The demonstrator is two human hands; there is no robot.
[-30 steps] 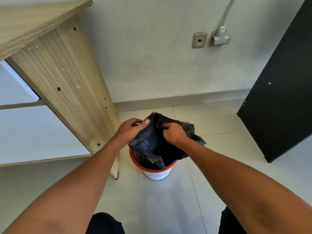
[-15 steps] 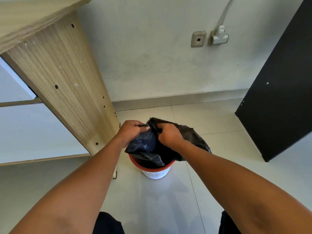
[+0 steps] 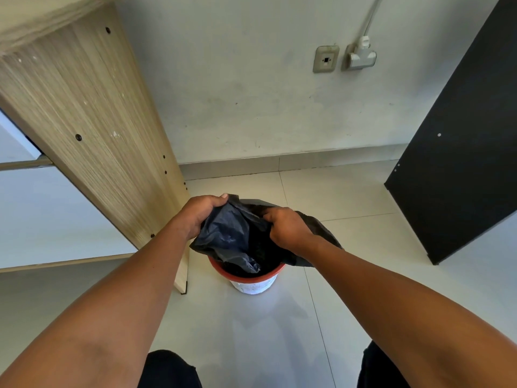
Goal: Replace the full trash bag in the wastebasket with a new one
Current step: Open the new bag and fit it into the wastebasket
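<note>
Black bag (image 3: 237, 233) hangs over wastebasket (image 3: 253, 281) on floor; left hand (image 3: 201, 214) and right hand (image 3: 288, 228) fingers clenched on its mouth. Spread mouth wide, fold edge evenly over red rim, avoid tearing.

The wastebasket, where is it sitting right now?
In the head view the wastebasket stands on the tiled floor at centre, just right of the wooden panel's foot, under the black bag both hands hold.

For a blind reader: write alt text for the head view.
Both hands, left and right, grip a black bag over a red-rimmed bin on the tiled floor. A wooden panel stands left, a black one right.
</note>
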